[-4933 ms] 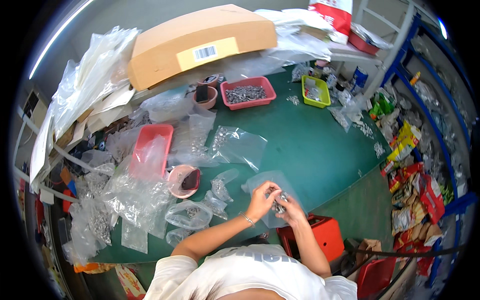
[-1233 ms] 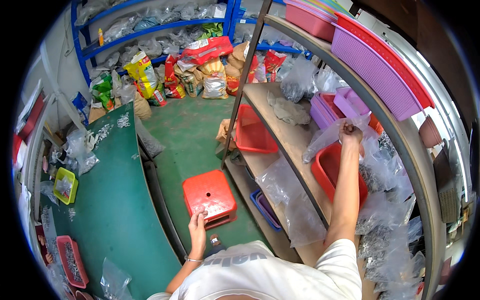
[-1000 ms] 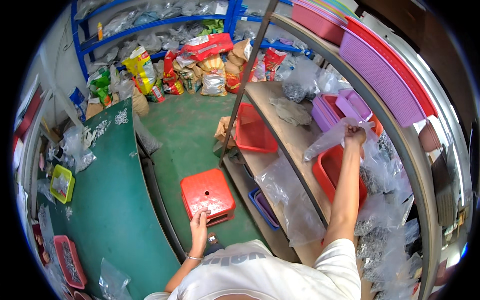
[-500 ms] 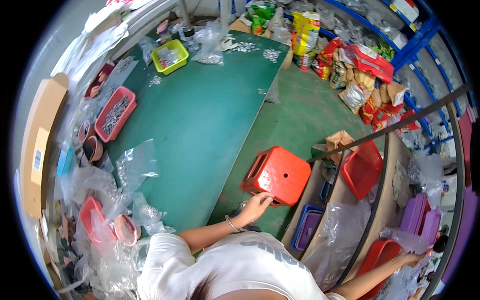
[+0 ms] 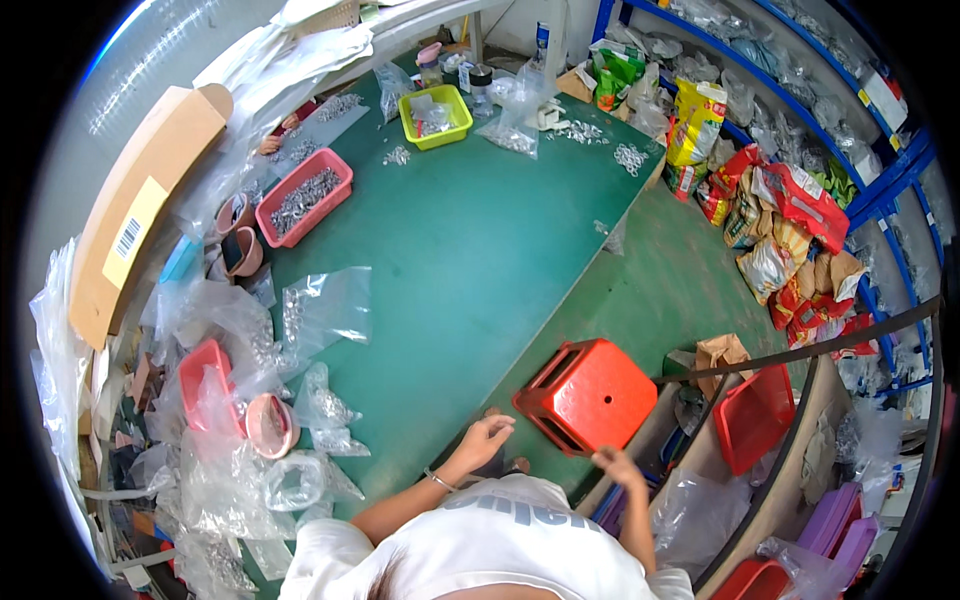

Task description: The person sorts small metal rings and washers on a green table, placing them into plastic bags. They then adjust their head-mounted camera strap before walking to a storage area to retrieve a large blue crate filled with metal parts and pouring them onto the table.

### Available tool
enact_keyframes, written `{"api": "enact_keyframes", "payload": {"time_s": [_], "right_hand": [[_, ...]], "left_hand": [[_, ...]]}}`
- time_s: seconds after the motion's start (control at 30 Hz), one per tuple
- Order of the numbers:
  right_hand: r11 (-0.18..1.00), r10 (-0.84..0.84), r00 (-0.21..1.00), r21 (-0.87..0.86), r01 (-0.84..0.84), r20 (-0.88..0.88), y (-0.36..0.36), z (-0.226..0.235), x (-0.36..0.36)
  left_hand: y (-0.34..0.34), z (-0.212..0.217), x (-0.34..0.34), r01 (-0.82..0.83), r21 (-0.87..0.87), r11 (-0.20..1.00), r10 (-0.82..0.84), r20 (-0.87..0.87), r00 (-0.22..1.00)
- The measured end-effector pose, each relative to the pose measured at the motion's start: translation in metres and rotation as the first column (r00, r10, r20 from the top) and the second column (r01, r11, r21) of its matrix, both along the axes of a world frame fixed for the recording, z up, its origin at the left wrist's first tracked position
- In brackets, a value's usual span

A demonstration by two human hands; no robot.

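My left hand (image 5: 487,440), with a bracelet at its wrist, hovers by the table's near right edge, just left of the red plastic stool (image 5: 605,395). Its fingers are loosely bent and apart, and nothing shows in them. At the stool's near right corner is my right hand (image 5: 620,467), slightly blurred, fingers loose and pointing toward the seat. Whether it touches the stool I cannot tell. The stool stands on the green floor beside the green table (image 5: 440,260).
Pink tray (image 5: 345,190) and yellow-green basket (image 5: 462,125) hold small metal parts. Clear bags (image 5: 340,305) crowd the table's left side. Compartments with a red bin (image 5: 757,420) stand right, below a dark bar (image 5: 850,342). Filled sacks (image 5: 800,205) lie by blue shelving (image 5: 895,175). Another person's hand (image 5: 270,145) shows far left.
My left hand has let go of the stool's edge and drawn left. My right hand has come from the far right bins to the stool. The view has shifted.
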State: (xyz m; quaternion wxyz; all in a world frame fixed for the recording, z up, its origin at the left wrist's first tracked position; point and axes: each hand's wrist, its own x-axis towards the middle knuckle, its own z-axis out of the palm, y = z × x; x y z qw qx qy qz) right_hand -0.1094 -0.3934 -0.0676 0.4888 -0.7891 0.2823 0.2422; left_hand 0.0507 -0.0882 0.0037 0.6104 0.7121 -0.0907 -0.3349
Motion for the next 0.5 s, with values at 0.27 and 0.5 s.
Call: {"api": "enact_keyframes", "payload": {"time_s": [0.27, 0.5], "right_hand": [[0.992, -0.02, 0.977, 0.114, 0.046, -0.213, 0.034, -0.103, -0.011], [0.967, 0.18, 0.947, 0.223, -0.121, -0.267, -0.009, -0.039, 0.06]], "left_hand": [[0.035, 0.011, 0.062, -0.34, -0.073, 0.938, 0.338, -0.039, 0.94], [0.045, 0.012, 0.075, -0.452, -0.067, 0.89, 0.445, -0.098, 0.89]]}}
